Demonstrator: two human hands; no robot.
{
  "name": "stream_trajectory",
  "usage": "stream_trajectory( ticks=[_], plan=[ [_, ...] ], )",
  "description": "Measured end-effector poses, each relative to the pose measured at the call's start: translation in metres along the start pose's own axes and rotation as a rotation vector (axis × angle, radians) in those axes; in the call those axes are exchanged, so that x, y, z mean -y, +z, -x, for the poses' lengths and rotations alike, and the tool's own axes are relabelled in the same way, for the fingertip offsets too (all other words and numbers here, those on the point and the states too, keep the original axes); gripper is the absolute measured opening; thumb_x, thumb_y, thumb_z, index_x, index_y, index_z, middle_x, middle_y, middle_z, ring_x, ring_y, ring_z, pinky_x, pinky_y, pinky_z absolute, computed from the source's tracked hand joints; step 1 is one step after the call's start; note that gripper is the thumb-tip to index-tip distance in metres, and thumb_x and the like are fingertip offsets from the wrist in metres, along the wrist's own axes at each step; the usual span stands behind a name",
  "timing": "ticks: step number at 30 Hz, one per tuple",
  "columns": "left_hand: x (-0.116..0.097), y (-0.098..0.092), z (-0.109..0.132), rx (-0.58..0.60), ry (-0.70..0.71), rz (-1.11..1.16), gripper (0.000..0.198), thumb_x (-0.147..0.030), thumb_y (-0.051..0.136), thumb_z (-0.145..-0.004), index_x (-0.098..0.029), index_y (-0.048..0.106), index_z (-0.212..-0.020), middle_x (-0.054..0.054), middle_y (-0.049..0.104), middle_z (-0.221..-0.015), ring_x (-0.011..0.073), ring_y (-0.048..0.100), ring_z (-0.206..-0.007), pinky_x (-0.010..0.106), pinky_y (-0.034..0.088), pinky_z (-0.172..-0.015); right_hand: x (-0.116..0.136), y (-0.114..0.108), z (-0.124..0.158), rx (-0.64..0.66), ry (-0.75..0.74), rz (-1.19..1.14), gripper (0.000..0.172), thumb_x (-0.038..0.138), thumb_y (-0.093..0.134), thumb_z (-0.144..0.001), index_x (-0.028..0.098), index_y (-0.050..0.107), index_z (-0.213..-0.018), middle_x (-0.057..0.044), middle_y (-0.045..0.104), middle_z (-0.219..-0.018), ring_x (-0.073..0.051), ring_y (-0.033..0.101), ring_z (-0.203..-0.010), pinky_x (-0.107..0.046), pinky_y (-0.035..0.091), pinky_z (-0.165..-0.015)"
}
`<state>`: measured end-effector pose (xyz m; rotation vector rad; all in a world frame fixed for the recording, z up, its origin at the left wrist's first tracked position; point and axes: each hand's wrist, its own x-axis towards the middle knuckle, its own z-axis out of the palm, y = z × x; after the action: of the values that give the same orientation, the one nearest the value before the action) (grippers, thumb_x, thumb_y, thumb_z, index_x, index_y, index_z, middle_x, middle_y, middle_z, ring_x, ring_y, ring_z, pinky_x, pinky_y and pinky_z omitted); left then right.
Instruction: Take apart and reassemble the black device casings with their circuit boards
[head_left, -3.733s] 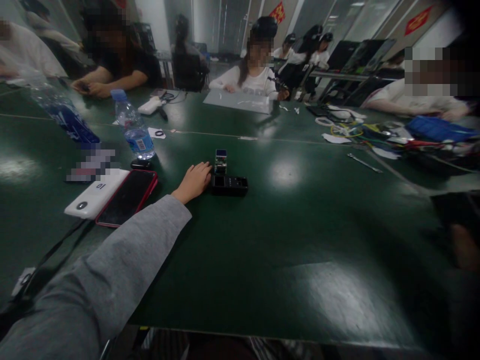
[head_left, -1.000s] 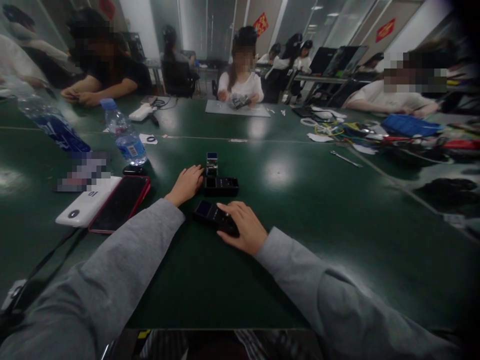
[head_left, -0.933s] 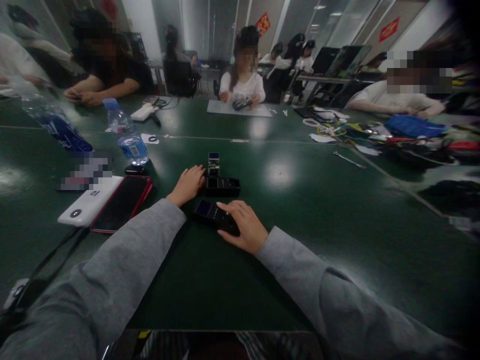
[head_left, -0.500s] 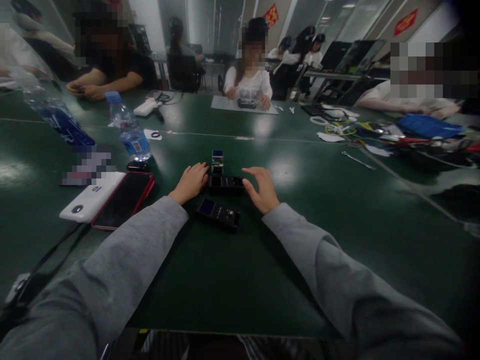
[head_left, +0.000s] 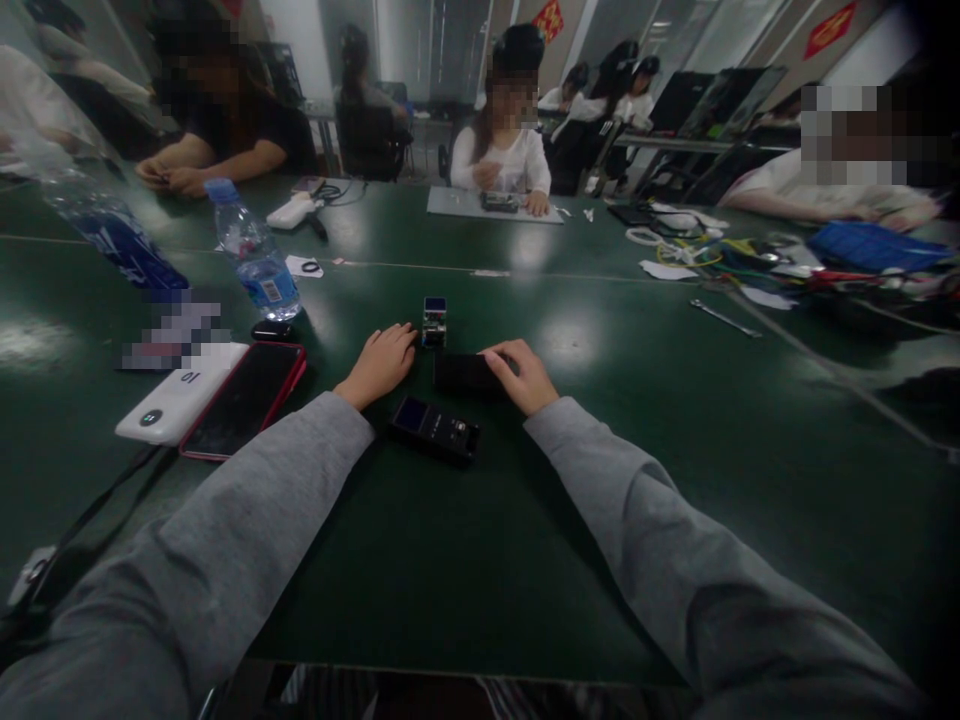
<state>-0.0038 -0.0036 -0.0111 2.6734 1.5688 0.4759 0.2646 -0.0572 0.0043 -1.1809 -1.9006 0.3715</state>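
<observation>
So the person's right hand (head_left: 519,376) is curled over the right end of a small black case (head_left: 463,372), fingers wrapped over its top. It's gripping the case while it sits on the green table (head_left: 600,500). The left hand (head_left: 380,362) just lies palm-down on the table a bit left of the case, fingers loose, holding nothing and apart from the right hand. Just off the left hand's fingertips a tiny circuit board module (head_left: 433,322) with a little blue screen stands upright, just behind the case. Between the two wrists, nearer the person, lies a flat black gadget (head_left: 435,428) with a dark screen, and neither hand touches it. Further left of the left hand there's a phone in a red case (head_left: 244,398) with a white power bank (head_left: 178,392) right beside it, and a water bottle (head_left: 255,255) beyond those
</observation>
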Motion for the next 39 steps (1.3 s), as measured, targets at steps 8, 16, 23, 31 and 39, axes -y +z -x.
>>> stream_trajectory(
  ticks=[8,16,23,31,39],
  plan=[
    [0.001,0.001,-0.001,-0.011,0.004,0.001,0.043,-0.024,0.039,-0.104,-0.015,0.05,-0.145,0.011,0.046,-0.156,0.0277,0.042,-0.145,0.05,0.034,-0.119,0.002,-0.001,0.001,-0.038,0.026,-0.065,0.053,0.072,0.052,-0.092,0.025,0.065,-0.113,-0.009,0.067,-0.109,-0.028,0.056,-0.109,-0.049,0.048,-0.095],
    [-0.001,-0.001,-0.001,0.002,-0.001,-0.005,0.044,-0.026,0.037,-0.105,-0.014,0.05,-0.145,0.011,0.046,-0.157,0.0278,0.041,-0.146,0.05,0.034,-0.119,0.009,-0.001,0.003,0.014,0.033,-0.004,0.056,0.076,0.06,-0.084,0.023,0.071,-0.101,-0.009,0.067,-0.097,-0.027,0.059,-0.097,-0.047,0.051,-0.089],
    [-0.001,-0.002,0.0,-0.001,0.007,0.008,0.044,-0.026,0.037,-0.105,-0.015,0.051,-0.145,0.012,0.046,-0.156,0.0284,0.042,-0.145,0.051,0.035,-0.119,-0.008,0.0,0.0,-0.144,0.132,0.031,0.064,0.08,0.04,-0.091,0.023,0.069,-0.092,-0.01,0.069,-0.095,-0.028,0.06,-0.098,-0.049,0.049,-0.092],
    [-0.003,-0.005,0.001,0.005,-0.004,0.015,0.044,-0.025,0.037,-0.105,-0.015,0.05,-0.145,0.012,0.046,-0.156,0.0279,0.041,-0.146,0.051,0.034,-0.119,0.002,0.001,0.01,-0.066,-0.034,0.166,0.071,0.072,0.058,-0.086,0.019,0.055,-0.134,-0.017,0.061,-0.121,-0.035,0.057,-0.115,-0.059,0.048,-0.101],
    [-0.003,-0.004,0.002,-0.009,-0.003,0.001,0.044,-0.026,0.036,-0.105,-0.014,0.051,-0.144,0.012,0.047,-0.155,0.0285,0.043,-0.145,0.052,0.035,-0.119,0.01,-0.048,0.096,0.178,-0.099,0.284,0.064,0.054,0.047,-0.099,0.022,0.036,-0.153,-0.018,0.061,-0.123,-0.034,0.064,-0.107,-0.059,0.056,-0.09]
  ],
)
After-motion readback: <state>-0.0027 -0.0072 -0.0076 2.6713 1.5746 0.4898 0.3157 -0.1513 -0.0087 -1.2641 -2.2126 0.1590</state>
